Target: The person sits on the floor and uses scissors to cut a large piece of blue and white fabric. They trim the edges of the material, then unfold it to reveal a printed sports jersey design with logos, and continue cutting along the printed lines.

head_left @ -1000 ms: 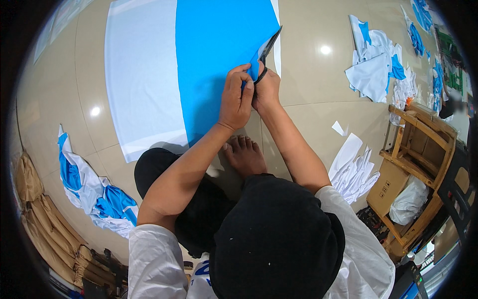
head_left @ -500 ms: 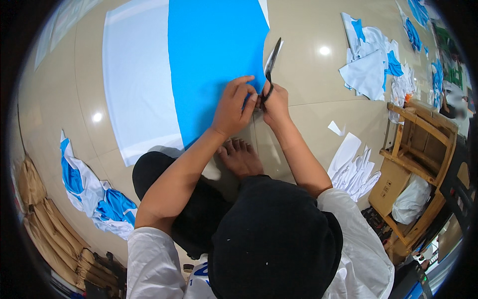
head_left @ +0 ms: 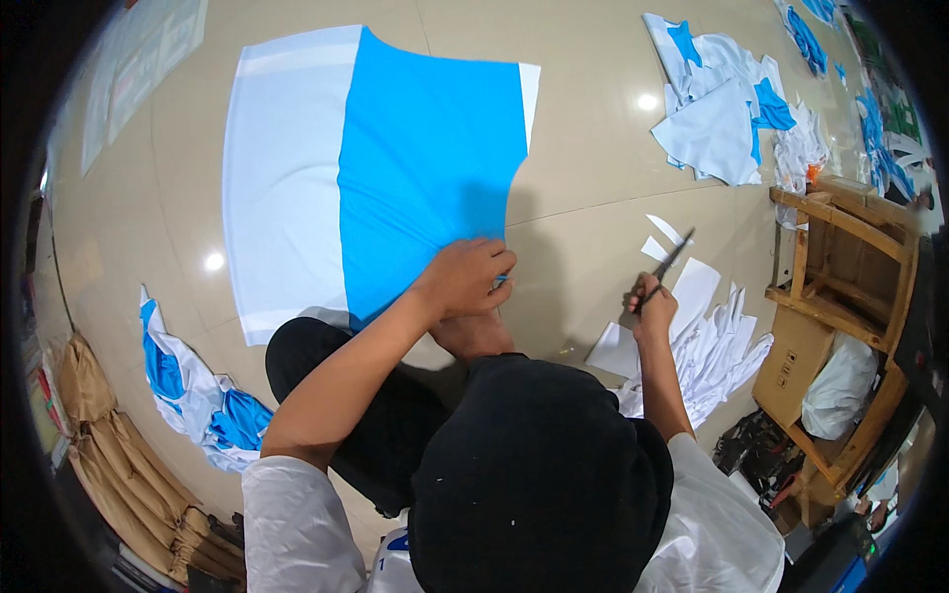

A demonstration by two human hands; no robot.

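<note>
A blue and white fabric panel (head_left: 425,148) lies flat on the floor ahead of me, with a curved cut along its right side. At its near right edge, my left hand (head_left: 465,279) is closed with the fingers curled, pinching the blue cloth by its border. Well to the right, my right hand (head_left: 652,314) grips black-handled scissors (head_left: 676,251) by the handles, blades pointing away and up to the right. Just past the blades lies a thin curved white scrap (head_left: 664,228). Under the scissors hand are white fabric offcuts (head_left: 695,296).
Crumpled blue and white fabric pieces lie at the left (head_left: 203,395) and far right (head_left: 722,119). A wooden stool (head_left: 840,212) lies on its side at the right, near a cardboard box (head_left: 796,356) and a white plastic bag (head_left: 838,385). Tan cloth (head_left: 119,474) hangs at the lower left.
My right hand has moved away from the cloth edge to the right with the scissors. The panel has been pulled nearer to me by my left hand. A curved white scrap now lies near the offcuts.
</note>
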